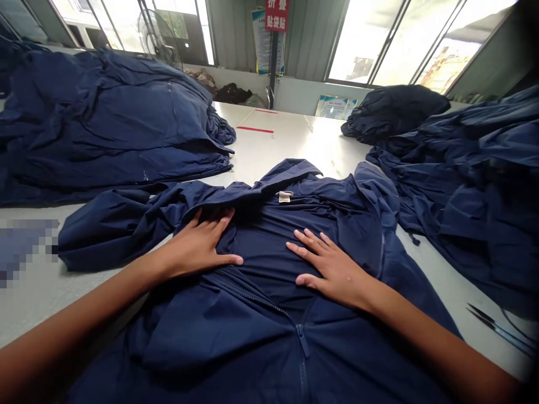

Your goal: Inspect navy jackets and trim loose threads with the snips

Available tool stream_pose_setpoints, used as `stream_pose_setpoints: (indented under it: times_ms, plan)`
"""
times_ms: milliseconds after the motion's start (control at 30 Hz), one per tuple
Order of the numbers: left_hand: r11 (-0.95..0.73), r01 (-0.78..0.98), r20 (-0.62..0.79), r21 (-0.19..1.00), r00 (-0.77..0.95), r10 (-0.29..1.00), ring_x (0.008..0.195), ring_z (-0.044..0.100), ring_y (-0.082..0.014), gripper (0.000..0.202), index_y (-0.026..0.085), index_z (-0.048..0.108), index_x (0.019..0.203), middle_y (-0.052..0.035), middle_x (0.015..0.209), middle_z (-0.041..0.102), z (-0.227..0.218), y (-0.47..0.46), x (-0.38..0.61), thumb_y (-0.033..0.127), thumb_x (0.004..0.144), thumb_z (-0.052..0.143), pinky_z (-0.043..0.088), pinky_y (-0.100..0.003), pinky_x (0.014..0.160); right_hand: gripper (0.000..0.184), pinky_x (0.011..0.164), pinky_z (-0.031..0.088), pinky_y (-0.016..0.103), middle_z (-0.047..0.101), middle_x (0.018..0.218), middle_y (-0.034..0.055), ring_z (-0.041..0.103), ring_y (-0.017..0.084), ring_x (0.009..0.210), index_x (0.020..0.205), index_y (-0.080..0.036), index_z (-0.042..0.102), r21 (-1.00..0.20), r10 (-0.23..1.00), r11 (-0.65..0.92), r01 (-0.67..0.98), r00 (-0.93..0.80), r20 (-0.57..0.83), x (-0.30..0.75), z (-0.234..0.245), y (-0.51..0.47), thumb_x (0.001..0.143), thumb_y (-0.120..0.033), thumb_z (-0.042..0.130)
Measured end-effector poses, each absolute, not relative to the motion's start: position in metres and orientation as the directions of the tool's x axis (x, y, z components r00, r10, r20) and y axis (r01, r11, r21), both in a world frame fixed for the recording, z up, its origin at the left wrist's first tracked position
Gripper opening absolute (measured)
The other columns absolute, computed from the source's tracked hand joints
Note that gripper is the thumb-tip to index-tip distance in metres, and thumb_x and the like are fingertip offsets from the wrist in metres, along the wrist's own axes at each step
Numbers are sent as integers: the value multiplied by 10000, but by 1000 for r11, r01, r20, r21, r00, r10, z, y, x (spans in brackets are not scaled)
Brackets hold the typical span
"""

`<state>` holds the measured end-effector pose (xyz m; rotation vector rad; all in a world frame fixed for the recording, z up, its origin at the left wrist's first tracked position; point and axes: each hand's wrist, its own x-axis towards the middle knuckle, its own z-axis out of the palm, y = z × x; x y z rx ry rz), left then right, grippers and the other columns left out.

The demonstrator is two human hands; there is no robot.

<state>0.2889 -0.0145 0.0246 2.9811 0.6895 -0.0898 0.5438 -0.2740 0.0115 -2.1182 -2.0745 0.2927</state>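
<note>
While both hands lie flat on the cloth, neither grip has closed on anything: the left hand (193,247) is open with its fingers spread, pressing just below the collar of a navy zip jacket (269,264), and the right hand (332,269) rests open on the same jacket with its fingers fanned, a little apart from the left. The jacket lies spread and rumpled on a pale worktop (286,143), its collar pointing away from the person and a small pale label (285,196) showing inside the neck. Its front is unzipped between the hands, and a zip pull (302,339) hangs lower down, nearer the person. One sleeve (113,238) stretches out to the left in loose folds. Beyond it, a heap of navy garments (96,123) covers the far left of the worktop, while another (471,191) spills along the right, topped by a darker bundle (393,112). Two red tape strips (255,128) mark the worktop ahead, and a slim metal tool (497,331) lies at the lower right edge.
</note>
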Motion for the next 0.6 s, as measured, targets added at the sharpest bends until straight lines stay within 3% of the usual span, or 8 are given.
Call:
stream_pose_setpoints:
  times_ms: [200, 267, 400, 500, 600]
  plan:
    - [-838, 536, -79, 107, 844, 530, 1479, 498, -498, 1368, 66, 327, 1684, -269, 1607, 524, 33, -17, 286, 975, 705, 623, 438, -558, 1189, 766, 1317, 211, 681, 254, 1781, 84, 195, 364, 1660, 1675, -355, 387, -254, 1000, 4, 967, -7, -12, 548, 12, -276, 1022, -732, 521]
    - [-772, 608, 7, 185, 785, 619, 1429, 552, -499, 1342, 84, 260, 1706, -269, 1652, 464, 31, -16, 289, 948, 744, 622, 490, -548, 1141, 748, 1318, 214, 675, 296, 1770, 68, 227, 357, 1654, 1662, -361, 414, -271, 998, 67, 960, -70, -2, 547, 14, -277, 1020, -727, 532]
    - [-675, 622, 238, 398, 640, 730, 1270, 699, -374, 1124, 228, -11, 1748, -199, 1769, 275, 32, -9, 292, 789, 948, 546, 537, -477, 1098, 715, 1324, 247, 631, 380, 1739, 62, 324, 339, 1625, 1621, -345, 491, -298, 983, 181, 937, -175, 48, 546, 17, -280, 1008, -697, 594]
    - [-712, 586, 251, 386, 676, 692, 1166, 742, -340, 1187, 277, -34, 1747, -180, 1761, 302, 29, 1, 289, 753, 907, 655, 568, -448, 1051, 710, 1311, 273, 626, 409, 1727, 71, 362, 340, 1606, 1609, -334, 510, -283, 978, 210, 936, -200, 62, 543, 19, -283, 1001, -686, 619]
    - [-827, 482, 230, 290, 804, 549, 1391, 610, -387, 1312, 225, 23, 1753, -182, 1752, 317, 25, 10, 282, 780, 811, 749, 489, -468, 1180, 670, 1288, 302, 627, 432, 1715, 81, 399, 343, 1582, 1581, -339, 543, -259, 969, 246, 934, -232, 85, 539, 22, -285, 1004, -670, 627]
